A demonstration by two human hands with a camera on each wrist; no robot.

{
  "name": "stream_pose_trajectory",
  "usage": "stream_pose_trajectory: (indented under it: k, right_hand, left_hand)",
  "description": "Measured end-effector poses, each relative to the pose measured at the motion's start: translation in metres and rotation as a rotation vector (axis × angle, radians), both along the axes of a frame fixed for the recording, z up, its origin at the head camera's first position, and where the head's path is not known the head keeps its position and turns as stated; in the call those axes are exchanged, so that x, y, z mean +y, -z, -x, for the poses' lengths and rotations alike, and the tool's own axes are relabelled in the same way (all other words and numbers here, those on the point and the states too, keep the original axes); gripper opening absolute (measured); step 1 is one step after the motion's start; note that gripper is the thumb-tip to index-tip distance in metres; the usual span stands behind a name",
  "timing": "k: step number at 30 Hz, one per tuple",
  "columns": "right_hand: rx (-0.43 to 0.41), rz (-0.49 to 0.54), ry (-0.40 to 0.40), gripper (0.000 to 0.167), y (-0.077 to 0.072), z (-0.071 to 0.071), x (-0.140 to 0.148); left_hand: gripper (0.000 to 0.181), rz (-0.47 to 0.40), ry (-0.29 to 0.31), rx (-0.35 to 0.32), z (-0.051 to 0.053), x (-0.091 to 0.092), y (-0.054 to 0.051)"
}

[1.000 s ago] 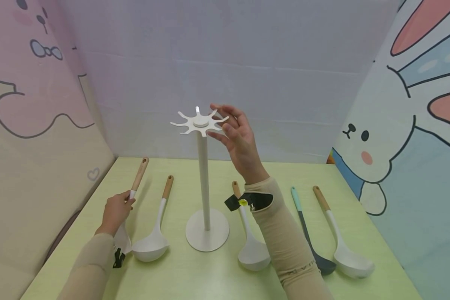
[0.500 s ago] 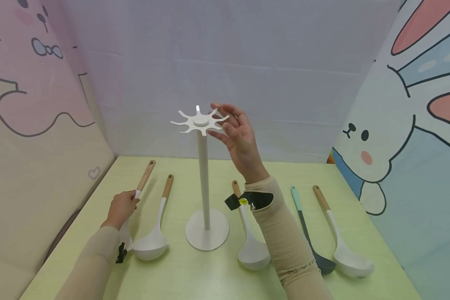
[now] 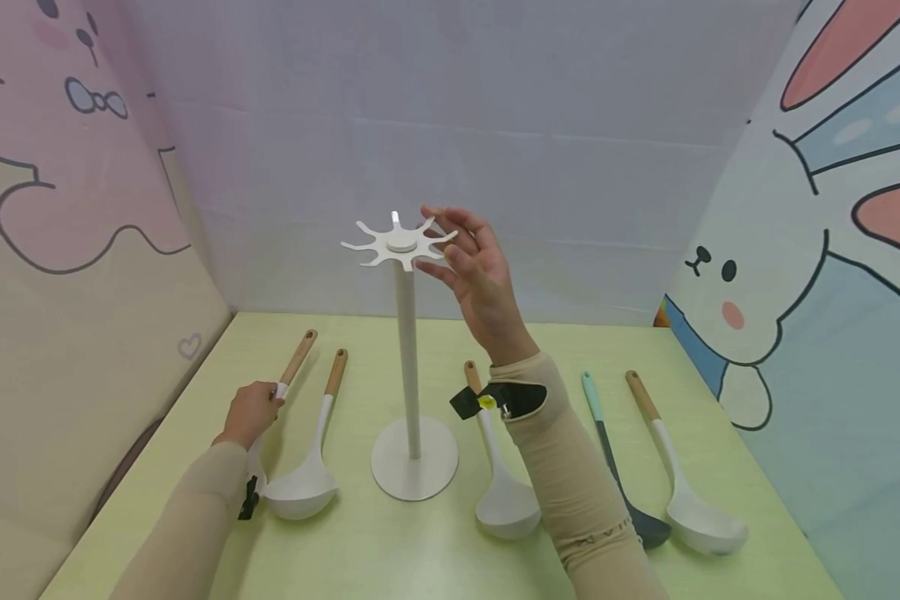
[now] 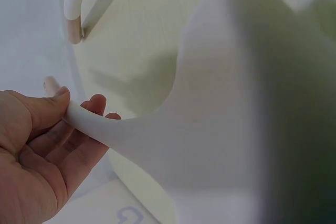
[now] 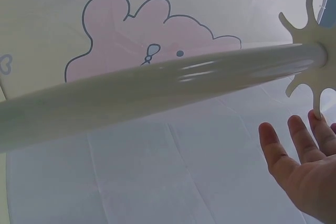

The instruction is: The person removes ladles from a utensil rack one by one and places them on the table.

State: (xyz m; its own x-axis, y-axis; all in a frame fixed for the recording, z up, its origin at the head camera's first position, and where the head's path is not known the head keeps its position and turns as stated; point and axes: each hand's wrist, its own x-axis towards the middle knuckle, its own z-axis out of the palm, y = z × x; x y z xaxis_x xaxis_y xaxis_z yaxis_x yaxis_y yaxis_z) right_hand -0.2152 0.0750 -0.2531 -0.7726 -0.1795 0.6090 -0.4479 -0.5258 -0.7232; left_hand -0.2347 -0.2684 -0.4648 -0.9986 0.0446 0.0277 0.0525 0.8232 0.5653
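Observation:
At the left of the table, my left hand grips a white spatula with a wooden handle by its white neck. In the left wrist view, thumb and fingers wrap the neck, and the broad flat head fills much of the frame. A white utensil rack stands mid-table, with a round base and a star of curved hooks on top. My right hand is raised at its right side, holding the hook ends lightly between thumb and fingers. In the right wrist view, a fingertip touches one hook.
A white ladle lies beside the spatula, close to its head. Right of the rack lie another white ladle, a dark ladle with a mint handle and a white spoon-like utensil. Printed cloth walls enclose the table.
My left hand has moved a little to the right, and the spatula's handle end has shifted right and slightly nearer. The right hand keeps its place at the rack's hooks.

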Motion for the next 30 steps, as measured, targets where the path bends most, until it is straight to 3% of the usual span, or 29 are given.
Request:
stream_pose_trajectory:
  k: [10,30]
  right_hand:
    - [0.003,-0.013,0.005,0.09,0.0,0.0,0.0]
    - [0.001,-0.016,0.006,0.09,0.002,0.002,0.0]
  left_hand:
    - [0.018,0.019,-0.02,-0.079,0.003,0.004,0.001]
    - [0.015,0.018,-0.04,-0.087,0.007,-0.004,0.015]
